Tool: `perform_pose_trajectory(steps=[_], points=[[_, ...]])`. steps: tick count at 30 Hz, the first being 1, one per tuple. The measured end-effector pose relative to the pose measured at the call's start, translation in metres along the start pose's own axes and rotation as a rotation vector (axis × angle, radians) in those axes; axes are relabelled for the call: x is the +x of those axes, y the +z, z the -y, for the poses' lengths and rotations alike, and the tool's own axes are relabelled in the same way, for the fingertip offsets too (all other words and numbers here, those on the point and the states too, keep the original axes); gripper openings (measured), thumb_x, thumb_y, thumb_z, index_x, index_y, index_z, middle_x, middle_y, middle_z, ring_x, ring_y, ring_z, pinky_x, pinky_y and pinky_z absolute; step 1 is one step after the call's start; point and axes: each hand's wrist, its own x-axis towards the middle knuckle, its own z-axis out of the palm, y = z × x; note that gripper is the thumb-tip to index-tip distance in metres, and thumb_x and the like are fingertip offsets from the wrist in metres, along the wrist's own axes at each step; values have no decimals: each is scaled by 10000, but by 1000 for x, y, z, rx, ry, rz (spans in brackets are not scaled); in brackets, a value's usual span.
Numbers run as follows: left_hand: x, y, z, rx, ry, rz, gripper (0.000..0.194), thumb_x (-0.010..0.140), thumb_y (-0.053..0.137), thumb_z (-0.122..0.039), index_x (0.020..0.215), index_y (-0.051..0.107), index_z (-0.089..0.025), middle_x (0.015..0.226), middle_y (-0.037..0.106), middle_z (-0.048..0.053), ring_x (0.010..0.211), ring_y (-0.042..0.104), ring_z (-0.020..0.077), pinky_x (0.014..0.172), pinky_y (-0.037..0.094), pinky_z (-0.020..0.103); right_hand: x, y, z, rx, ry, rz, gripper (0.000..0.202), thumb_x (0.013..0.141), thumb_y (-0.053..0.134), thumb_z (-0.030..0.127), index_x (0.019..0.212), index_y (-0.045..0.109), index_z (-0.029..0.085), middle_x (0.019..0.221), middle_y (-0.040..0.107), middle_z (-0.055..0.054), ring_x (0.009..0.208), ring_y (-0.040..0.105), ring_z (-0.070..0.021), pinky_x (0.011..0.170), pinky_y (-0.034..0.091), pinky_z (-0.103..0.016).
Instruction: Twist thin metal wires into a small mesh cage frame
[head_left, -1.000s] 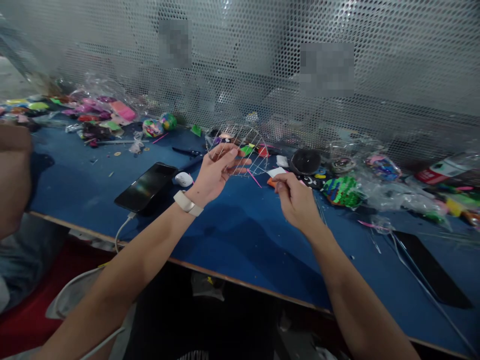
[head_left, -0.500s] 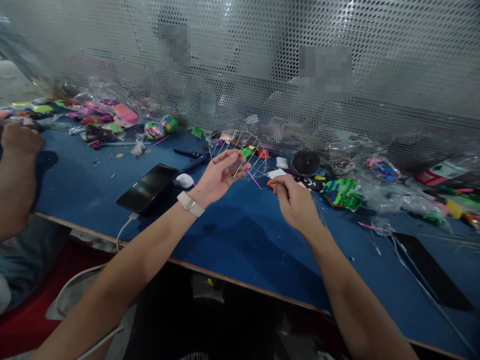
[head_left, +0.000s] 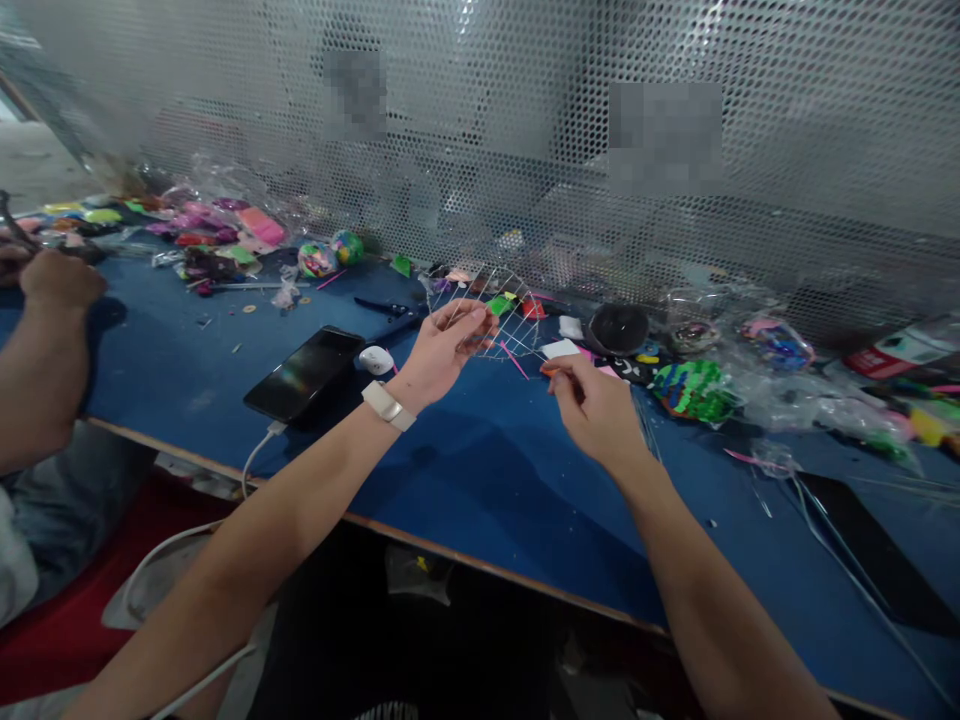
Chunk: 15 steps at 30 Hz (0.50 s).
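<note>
My left hand, with a pale band at the wrist, holds a thin wire lattice frame up above the blue table. My right hand is closed just to its right, pinching a small orange piece at its fingertips, which touch the frame's lower right corner. A thin pink stick lies on the table between the two hands. A white card lies right behind my right hand.
A black phone on a white cable and a white earbud case lie left of my hand. Coloured toys in clear bags, a green striped piece and a black round dish line the perforated metal screen. Another person's forearm rests at far left.
My left hand has tilted the wire frame slightly and my right hand has edged closer to it. The other person's arm at left has lowered onto the table.
</note>
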Motion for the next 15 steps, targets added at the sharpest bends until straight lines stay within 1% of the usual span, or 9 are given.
perform_pose_trajectory(steps=[4,8,11,15], points=[[-1,0,2,101,55,-5,234,896,900,-414,938,746,-242,1002,771,33,931,733,156,851,628,319,0,0,3,17,-2,-22,243,1068,541,279,1129,774,244,840,829,-45,707,769,-241,705,559,-379],[-2,-2,3,225,104,-9,278,812,962,-357,977,767,-249,996,785,44,931,733,184,865,644,360,0,0,4,53,-11,-38,255,1067,547,279,1126,793,242,877,846,-51,750,799,-245,753,611,-392],[-3,-3,3,255,132,-6,307,791,978,-338,1002,776,-245,1016,797,52,968,741,196,887,648,373,0,0,3,61,0,-47,260,1056,561,273,1123,810,238,895,856,-56,767,809,-251,769,629,-406],[-2,-4,2,283,155,-12,327,785,987,-362,1000,774,-240,1010,807,60,978,750,211,924,651,400,0,1,4,56,1,-57,263,1043,575,254,1122,824,230,897,861,-64,757,804,-252,768,635,-416]])
